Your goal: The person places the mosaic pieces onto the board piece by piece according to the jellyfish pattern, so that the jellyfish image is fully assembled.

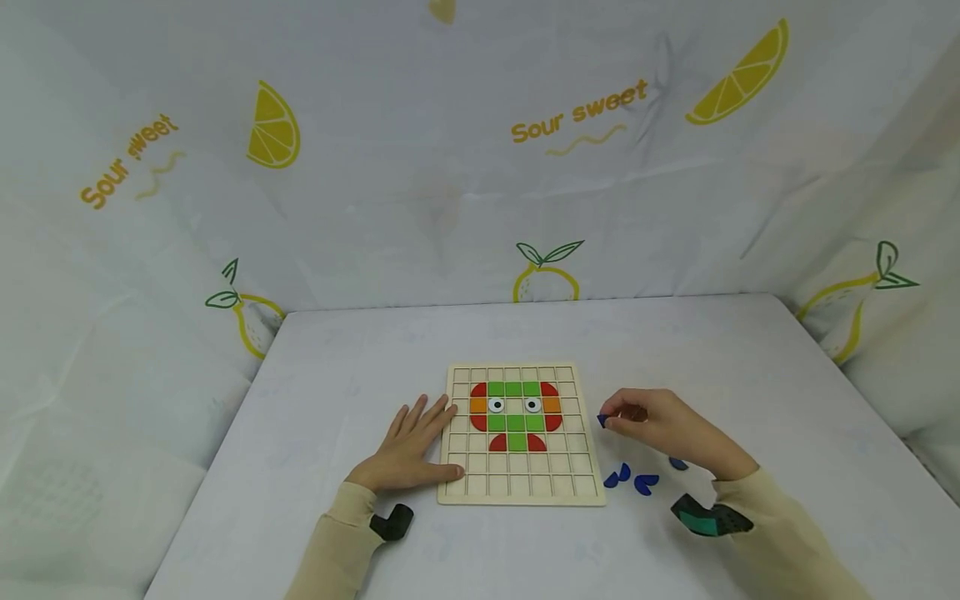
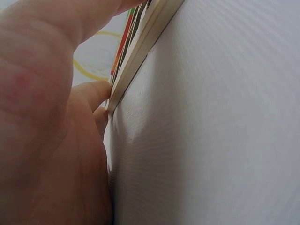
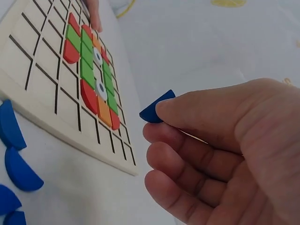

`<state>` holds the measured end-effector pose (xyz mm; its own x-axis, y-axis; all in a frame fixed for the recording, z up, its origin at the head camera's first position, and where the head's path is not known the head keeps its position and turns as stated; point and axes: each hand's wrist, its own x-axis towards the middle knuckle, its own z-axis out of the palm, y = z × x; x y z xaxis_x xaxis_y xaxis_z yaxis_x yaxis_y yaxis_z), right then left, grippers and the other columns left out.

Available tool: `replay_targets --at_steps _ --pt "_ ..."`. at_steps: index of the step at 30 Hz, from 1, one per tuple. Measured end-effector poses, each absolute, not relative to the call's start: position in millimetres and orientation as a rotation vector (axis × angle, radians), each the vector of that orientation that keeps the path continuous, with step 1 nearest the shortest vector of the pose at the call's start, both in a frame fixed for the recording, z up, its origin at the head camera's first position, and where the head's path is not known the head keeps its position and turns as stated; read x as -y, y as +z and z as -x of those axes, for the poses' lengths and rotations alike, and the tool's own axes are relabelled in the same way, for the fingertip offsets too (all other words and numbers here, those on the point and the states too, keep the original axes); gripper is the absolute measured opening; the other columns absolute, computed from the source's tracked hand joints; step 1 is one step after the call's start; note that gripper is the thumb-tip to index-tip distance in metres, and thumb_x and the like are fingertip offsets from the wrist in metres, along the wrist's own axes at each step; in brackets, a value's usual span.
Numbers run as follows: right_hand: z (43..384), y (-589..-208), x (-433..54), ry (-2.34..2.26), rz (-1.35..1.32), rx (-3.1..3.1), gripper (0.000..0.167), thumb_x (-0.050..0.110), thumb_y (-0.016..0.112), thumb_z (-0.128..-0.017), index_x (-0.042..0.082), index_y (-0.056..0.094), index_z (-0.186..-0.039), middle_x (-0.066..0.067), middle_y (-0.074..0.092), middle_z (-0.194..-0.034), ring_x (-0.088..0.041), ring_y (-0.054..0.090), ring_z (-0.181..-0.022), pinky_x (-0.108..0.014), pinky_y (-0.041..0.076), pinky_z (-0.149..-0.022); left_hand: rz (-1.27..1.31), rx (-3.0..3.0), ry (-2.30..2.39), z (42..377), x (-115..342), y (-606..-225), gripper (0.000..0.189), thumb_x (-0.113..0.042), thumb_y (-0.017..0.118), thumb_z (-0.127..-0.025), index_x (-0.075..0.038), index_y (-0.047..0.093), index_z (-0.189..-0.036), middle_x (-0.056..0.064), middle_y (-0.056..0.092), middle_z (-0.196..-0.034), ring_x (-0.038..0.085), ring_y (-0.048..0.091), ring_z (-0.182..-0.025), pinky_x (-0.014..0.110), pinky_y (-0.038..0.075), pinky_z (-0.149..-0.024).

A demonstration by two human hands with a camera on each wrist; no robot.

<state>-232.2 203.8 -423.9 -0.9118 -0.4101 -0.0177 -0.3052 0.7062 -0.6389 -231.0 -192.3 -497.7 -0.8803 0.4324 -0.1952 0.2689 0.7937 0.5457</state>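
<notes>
A square wooden grid board (image 1: 521, 501) lies on the table, bearing a figure of green, red and orange pieces with two round eye pieces. My left hand (image 1: 408, 450) rests at the board's left edge, fingers spread, with the thumb tip and some fingertips over its rim. Just off the right edge, my right hand (image 1: 667, 423) pinches a blue half-round piece (image 3: 157, 108) between thumb and index finger. In the right wrist view its other fingers are loosely curled below. The left wrist view shows the left palm close beside the board's side.
Several loose blue half-round pieces (image 1: 647, 480) lie right of the board's lower corner, one more blue piece (image 1: 678, 463) close by the right forearm. Behind the white-covered table (image 1: 360, 358) hangs a white cloth (image 1: 420, 167) printed with lemons. Each sleeve carries a dark wrist device (image 1: 392, 523).
</notes>
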Motion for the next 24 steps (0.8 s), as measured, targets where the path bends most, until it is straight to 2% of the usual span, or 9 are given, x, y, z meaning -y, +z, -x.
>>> replay_targets --at_steps 10,17,24 --pt "238 -421 -183 -1.04 0.641 -2.678 0.012 0.021 0.069 -0.097 0.013 0.073 -0.105 0.004 0.069 -0.095 -0.009 0.057 -0.083 -0.019 0.052 -0.069 -0.534 -2.672 0.733 231 192 -498 0.098 -0.061 0.068 -0.085 -0.023 0.023 -0.163 -0.005 0.01 -0.173 0.024 -0.008 -0.161 0.052 -0.008 -0.129" --pt "240 -424 -169 -1.06 0.662 -2.635 0.009 0.023 0.069 -0.097 0.015 0.073 -0.1 0.005 0.064 -0.085 -0.009 0.053 -0.078 -0.02 0.046 -0.064 -0.526 -2.671 0.732 232 192 -499 0.098 -0.061 0.069 -0.085 -0.024 0.023 -0.163 -0.006 0.009 -0.173 0.024 -0.008 -0.161 0.052 -0.008 -0.129" --pt "239 -429 -152 -1.063 0.605 -2.654 0.01 0.024 0.07 -0.096 0.014 0.071 -0.096 0.005 0.06 -0.081 -0.011 0.052 -0.078 -0.02 0.044 -0.061 -0.529 -2.675 0.729 232 192 -499 0.098 -0.062 0.068 -0.085 -0.024 0.023 -0.163 -0.006 0.01 -0.173 0.024 -0.008 -0.161 0.053 -0.008 -0.129"
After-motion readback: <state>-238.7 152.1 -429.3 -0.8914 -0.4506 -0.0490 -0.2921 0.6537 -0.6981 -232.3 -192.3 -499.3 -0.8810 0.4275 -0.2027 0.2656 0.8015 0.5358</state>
